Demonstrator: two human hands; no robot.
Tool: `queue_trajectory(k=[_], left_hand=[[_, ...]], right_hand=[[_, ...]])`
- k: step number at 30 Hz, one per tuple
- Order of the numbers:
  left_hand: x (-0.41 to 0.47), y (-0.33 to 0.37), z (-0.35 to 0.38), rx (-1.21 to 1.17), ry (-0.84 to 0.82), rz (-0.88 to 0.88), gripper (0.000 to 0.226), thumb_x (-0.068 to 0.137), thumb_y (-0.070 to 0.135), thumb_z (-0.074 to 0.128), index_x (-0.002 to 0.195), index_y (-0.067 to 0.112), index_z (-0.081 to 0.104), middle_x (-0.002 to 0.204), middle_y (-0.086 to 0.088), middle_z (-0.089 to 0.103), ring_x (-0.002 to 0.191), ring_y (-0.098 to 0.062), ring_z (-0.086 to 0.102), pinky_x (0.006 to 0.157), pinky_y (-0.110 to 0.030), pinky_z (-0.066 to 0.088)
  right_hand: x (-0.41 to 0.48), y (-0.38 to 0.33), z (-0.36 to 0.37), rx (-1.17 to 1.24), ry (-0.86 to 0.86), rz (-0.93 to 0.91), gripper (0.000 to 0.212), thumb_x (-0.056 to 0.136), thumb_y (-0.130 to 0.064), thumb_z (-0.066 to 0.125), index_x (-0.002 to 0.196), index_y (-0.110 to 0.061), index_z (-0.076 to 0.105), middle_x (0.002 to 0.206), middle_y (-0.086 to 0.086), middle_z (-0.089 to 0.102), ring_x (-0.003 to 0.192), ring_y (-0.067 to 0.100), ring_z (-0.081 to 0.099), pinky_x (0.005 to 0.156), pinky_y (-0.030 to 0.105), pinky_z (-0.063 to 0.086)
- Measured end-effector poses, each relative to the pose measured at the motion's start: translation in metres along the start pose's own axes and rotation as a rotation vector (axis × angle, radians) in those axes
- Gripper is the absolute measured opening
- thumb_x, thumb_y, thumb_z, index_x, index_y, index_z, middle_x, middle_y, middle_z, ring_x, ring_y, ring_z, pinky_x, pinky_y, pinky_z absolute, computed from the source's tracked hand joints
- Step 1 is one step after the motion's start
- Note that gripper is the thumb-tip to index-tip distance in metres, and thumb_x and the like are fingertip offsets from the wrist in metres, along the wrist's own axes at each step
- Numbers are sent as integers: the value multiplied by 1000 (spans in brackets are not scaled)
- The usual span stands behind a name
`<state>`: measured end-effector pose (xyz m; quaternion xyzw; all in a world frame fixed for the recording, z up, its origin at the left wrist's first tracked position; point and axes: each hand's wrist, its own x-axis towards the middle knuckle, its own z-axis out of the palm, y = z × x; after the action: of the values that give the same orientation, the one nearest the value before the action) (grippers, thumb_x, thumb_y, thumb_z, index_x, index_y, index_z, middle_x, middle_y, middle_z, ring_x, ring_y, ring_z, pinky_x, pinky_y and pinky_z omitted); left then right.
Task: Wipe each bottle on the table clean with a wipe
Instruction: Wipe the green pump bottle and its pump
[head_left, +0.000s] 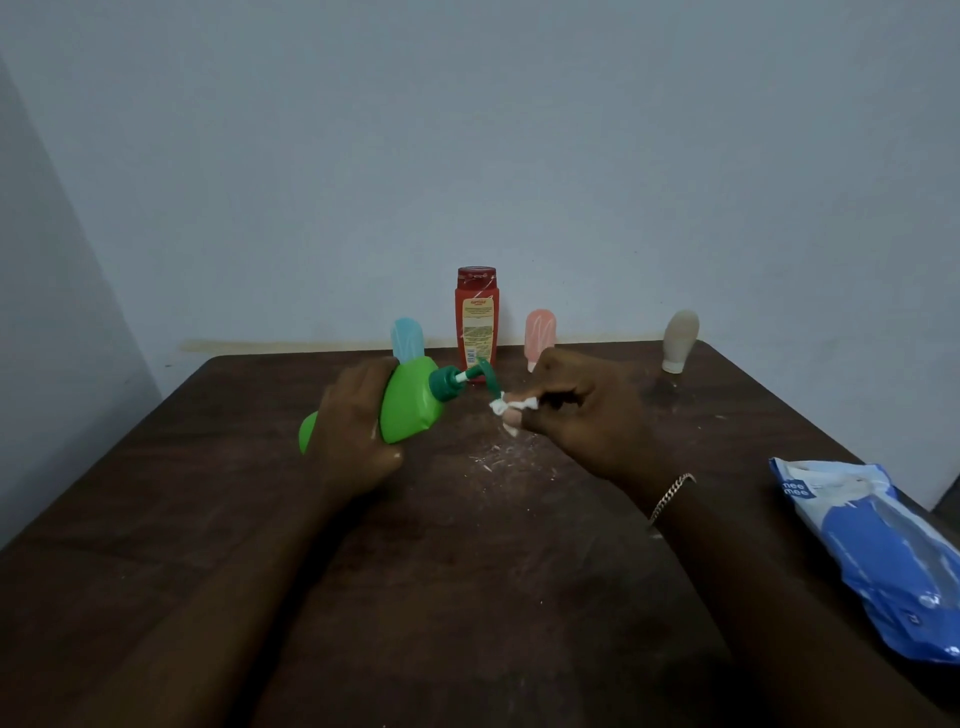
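Five bottles in all. Your left hand grips the green pump bottle just above the table, long axis tipped, nozzle pointing right. Your right hand, nearer the nozzle, pinches the balled wipe at its tip. Back-row bottles stand upright. Wipes pack far right, contents hidden.

From my station I see a blue and white packet lying at the right edge of the dark wooden table, white crumbs scattered near its middle, and a pale blue-grey wall behind with a yellowish streak along its foot.
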<state>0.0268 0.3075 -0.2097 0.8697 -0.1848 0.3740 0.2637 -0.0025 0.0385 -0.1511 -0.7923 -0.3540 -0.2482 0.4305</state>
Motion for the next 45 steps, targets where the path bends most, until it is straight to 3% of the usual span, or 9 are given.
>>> queue_trajectory(k=[4, 10, 15, 20, 23, 30, 35, 40, 45], left_hand=[[-1, 7, 0, 4, -14, 30, 61, 64, 13, 76, 122, 15, 58, 107, 1, 59, 95, -23, 57, 77, -43, 48], [-1, 7, 1, 3, -20, 52, 57, 66, 13, 81, 119, 14, 60, 103, -1, 61, 92, -20, 56, 74, -40, 48], [-1, 5, -1, -12, -5, 19, 62, 64, 13, 80, 122, 15, 59, 107, 0, 61, 95, -20, 57, 76, -41, 49], [-3, 12, 0, 3, -21, 45, 62, 64, 11, 81, 122, 15, 60, 106, 0, 60, 95, -20, 57, 76, -40, 49], [-3, 15, -1, -5, -51, 87, 60, 66, 12, 80, 122, 13, 59, 106, -2, 60, 95, -22, 58, 77, -41, 50], [-3, 14, 1, -34, -42, 30, 69, 65, 10, 82, 128, 16, 55, 114, -2, 59, 102, -21, 58, 82, -44, 52], [-4, 23, 1, -60, -76, 104, 67, 65, 10, 83, 125, 18, 54, 109, 2, 58, 98, -18, 57, 80, -41, 51], [2, 33, -2, -206, -174, 38, 62, 72, 21, 78, 127, 22, 48, 109, 6, 52, 95, -9, 56, 77, -36, 50], [6, 54, -13, -272, -174, -132, 67, 69, 61, 80, 118, 33, 42, 107, 7, 52, 94, -5, 54, 72, -27, 46]], right_hand=[[5, -3, -5, 243, 191, 30, 10, 80, -11, 78, 89, -7, 77, 79, 7, 66, 73, 28, 62, 63, 40, 54], [1, -1, 4, 29, 41, 26, 6, 84, -19, 75, 87, -14, 77, 79, -6, 66, 71, 13, 61, 62, 19, 46], [1, 3, 1, 145, 167, 83, 9, 83, -18, 76, 89, -11, 77, 78, -1, 70, 69, 20, 65, 60, 41, 54], [4, -6, 6, 176, 114, 98, 20, 86, -17, 71, 105, -11, 75, 88, -2, 69, 81, 12, 66, 69, 23, 52], [6, -3, 9, 114, 142, 96, 24, 86, -28, 69, 102, -12, 76, 84, -5, 68, 79, 13, 64, 66, 31, 55], [4, -2, 4, 261, 105, 81, 19, 87, -19, 70, 101, -6, 75, 87, -2, 69, 80, 18, 65, 66, 24, 52], [6, -2, 10, 178, 240, 119, 13, 84, -32, 69, 94, -25, 73, 82, -11, 65, 76, 10, 63, 64, 22, 51], [2, 9, 9, 396, 311, 301, 22, 92, -22, 65, 107, -7, 72, 86, 3, 73, 69, 15, 66, 57, 32, 54], [-3, 14, 18, 477, 307, 353, 19, 92, -18, 65, 107, -8, 71, 91, 9, 76, 80, 28, 73, 63, 34, 57]])
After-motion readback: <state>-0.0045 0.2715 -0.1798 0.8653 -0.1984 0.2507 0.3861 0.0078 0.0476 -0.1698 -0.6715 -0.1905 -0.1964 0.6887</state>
